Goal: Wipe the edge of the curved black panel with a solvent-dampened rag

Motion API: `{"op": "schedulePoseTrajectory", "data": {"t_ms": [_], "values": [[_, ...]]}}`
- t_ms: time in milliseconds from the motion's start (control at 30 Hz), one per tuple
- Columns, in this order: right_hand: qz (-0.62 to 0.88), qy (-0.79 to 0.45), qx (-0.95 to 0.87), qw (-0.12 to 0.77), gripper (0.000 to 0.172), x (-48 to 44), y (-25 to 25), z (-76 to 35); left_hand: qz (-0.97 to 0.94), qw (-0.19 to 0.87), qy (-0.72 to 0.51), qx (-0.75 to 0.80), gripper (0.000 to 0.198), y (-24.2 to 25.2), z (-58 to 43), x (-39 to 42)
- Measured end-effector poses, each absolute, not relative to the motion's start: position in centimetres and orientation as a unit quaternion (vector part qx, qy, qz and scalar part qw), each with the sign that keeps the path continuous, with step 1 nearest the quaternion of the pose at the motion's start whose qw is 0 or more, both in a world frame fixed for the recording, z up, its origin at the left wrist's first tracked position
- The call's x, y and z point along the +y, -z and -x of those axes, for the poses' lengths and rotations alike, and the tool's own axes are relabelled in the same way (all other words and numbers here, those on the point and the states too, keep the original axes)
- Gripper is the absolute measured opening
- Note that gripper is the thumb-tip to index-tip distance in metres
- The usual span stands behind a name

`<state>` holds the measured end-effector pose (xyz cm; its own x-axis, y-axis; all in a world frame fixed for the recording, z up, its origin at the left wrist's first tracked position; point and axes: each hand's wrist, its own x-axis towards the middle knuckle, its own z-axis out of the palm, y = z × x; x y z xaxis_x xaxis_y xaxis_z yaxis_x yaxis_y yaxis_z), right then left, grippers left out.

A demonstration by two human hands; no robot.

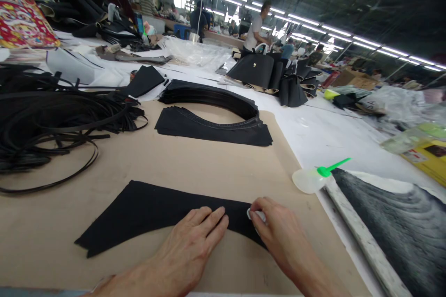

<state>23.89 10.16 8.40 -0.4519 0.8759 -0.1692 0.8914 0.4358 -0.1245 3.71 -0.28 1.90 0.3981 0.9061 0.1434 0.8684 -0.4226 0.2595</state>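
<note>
A curved black fabric piece lies flat on the tan-covered work surface in front of me. My left hand rests on its middle with the fingers stretched out. At the piece's right end, my right hand pinches a small whitish piece between thumb and fingers, close against the black fabric. What this whitish piece is I cannot make out, since the fingers cover most of it. Farther back sit a pile of similar black pieces and a stack of curved black parts.
Long black strips lie heaped at the left. To the right rests a squeeze bottle with a green nozzle, beside a dark smeared slab. Black bag parts stand at the back. A person is farther off.
</note>
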Motion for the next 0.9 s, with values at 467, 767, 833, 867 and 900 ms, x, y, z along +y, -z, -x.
{"op": "schedulePoseTrajectory", "data": {"t_ms": [467, 767, 833, 867, 900], "values": [[-0.362, 0.068, 0.927, -0.069, 0.014, 9.4, -6.1, -23.9, -0.834, 0.076, -0.132, 0.531, 0.067, -1.8, -3.6, -0.3], [-0.450, -0.002, 0.884, -0.129, 0.016, 11.2, -7.9, -25.6, -0.834, 0.073, -0.135, 0.530, 0.070, -1.5, -3.7, -0.3], [-0.345, 0.051, 0.934, -0.077, 0.018, 9.2, -7.1, -22.8, -0.832, 0.079, -0.141, 0.531, 0.067, -1.5, -3.7, -0.3], [-0.334, 0.049, 0.939, -0.068, 0.017, 8.7, -6.6, -22.1, -0.832, 0.082, -0.141, 0.530, 0.065, -1.6, -3.6, -0.3], [-0.331, 0.037, 0.941, -0.056, 0.018, 8.6, -6.1, -22.0, -0.833, 0.084, -0.137, 0.530, 0.065, -1.7, -3.6, -0.2]]}}
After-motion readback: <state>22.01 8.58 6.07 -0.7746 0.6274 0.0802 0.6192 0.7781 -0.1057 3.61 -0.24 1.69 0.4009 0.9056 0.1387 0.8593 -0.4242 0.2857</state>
